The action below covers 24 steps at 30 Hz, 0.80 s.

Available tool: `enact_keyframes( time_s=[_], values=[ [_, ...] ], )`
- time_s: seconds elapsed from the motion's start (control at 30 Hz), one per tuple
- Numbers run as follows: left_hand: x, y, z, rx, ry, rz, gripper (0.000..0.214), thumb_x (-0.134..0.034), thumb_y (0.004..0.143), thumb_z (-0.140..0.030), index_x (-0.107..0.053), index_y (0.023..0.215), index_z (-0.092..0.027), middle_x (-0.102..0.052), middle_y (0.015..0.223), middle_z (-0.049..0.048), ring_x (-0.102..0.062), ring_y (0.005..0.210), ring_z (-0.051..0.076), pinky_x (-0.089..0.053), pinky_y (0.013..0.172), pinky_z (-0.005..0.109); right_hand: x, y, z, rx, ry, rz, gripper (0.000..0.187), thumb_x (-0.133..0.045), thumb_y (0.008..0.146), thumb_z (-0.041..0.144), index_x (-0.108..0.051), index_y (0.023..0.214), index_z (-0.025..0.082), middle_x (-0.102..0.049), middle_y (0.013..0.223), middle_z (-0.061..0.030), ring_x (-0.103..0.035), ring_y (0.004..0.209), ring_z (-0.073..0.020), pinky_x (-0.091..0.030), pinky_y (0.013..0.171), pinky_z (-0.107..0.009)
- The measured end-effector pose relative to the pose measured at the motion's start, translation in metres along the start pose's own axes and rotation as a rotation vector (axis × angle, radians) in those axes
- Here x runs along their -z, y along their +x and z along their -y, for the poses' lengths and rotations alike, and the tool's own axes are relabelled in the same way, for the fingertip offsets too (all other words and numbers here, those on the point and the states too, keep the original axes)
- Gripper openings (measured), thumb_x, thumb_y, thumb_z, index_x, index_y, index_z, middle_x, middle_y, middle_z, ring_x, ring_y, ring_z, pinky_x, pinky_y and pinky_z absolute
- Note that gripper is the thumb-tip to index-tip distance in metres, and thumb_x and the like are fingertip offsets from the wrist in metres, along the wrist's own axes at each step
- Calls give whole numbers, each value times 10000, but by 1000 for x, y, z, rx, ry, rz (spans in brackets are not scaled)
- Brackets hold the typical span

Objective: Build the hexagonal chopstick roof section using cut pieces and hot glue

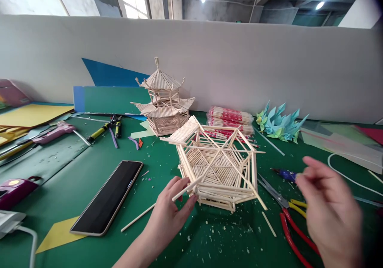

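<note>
My left hand [170, 206] grips a hexagonal model frame built of thin wooden sticks [218, 166] at its near left corner, with fingers and thumb on either side. Crossed sticks span its open top, and one slatted roof panel [185, 132] slopes from its back left side. A long loose stick [139, 218] runs behind that hand. My right hand [332, 208], blurred, hovers at the right with thumb and fingers drawn together; anything between them is hidden. Beside its fingertips is a blue pen-like tool with a dark tip [285, 175]. Red-and-yellow-handled pliers [281, 200] lie below.
Behind the frame stands a stick pagoda [164, 100], next to bundled sticks [230, 118] and blue paper foliage [281, 122]. A phone [109, 196] lies at left, with a pink glue gun [55, 134] and yellow-handled cutters [100, 131] farther back. A grey partition [239, 64] closes the back.
</note>
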State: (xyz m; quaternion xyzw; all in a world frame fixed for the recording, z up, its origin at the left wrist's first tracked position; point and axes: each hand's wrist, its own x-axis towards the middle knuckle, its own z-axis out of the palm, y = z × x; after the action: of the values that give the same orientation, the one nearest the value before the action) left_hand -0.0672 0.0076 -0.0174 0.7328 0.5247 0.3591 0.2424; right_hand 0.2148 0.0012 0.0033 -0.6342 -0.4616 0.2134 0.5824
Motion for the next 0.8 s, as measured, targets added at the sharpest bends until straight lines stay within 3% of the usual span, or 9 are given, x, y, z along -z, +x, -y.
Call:
enact_keyframes(
  time_s=[0.07,0.17,0.33,0.5,0.6,0.8],
  values=[
    [-3,2,1,1,-8,13,151,-502,849,-285,-618,914,-213,-536,766,25,-527,689,159,-457,516,224,-6,-15,-4,-65,-21,109,442,-602,774,463,-498,1181,325,-508,965,-22,-501,896,-203,-436,722,-293],
    [-7,2,1,18,-42,19,153,-502,852,-281,-620,807,-197,-504,732,11,-500,645,143,-436,540,230,-13,-29,-9,-235,31,311,486,-557,790,523,-481,1216,304,-535,1111,-49,-477,1073,-243,-465,746,-278],
    [-10,0,0,56,-111,22,183,-505,852,-291,-636,769,-195,-494,760,15,-481,624,128,-400,509,216,-24,-30,-5,-368,214,405,456,-566,794,525,-526,1195,312,-503,1297,-19,-455,1159,-227,-461,827,-244],
    [-11,0,-2,51,-126,14,208,-493,856,-276,-641,736,-192,-519,767,28,-502,672,142,-413,546,220,-34,-25,-3,-420,328,413,411,-618,765,499,-568,1096,261,-639,1050,-35,-550,889,-180,-459,645,-202],
    [-10,0,-3,55,-129,27,209,-479,864,-272,-649,781,-183,-545,798,47,-527,706,153,-434,585,235,-35,-24,0,-473,391,402,387,-642,747,483,-569,1049,253,-639,872,-11,-490,704,-138,-417,549,-187],
    [-10,0,-3,50,-124,-14,200,-495,855,-281,-651,772,-189,-556,784,46,-541,675,152,-435,547,227,-36,-24,6,-532,459,433,391,-625,758,474,-544,1076,262,-602,763,5,-433,668,-145,-400,537,-196]
  ],
)
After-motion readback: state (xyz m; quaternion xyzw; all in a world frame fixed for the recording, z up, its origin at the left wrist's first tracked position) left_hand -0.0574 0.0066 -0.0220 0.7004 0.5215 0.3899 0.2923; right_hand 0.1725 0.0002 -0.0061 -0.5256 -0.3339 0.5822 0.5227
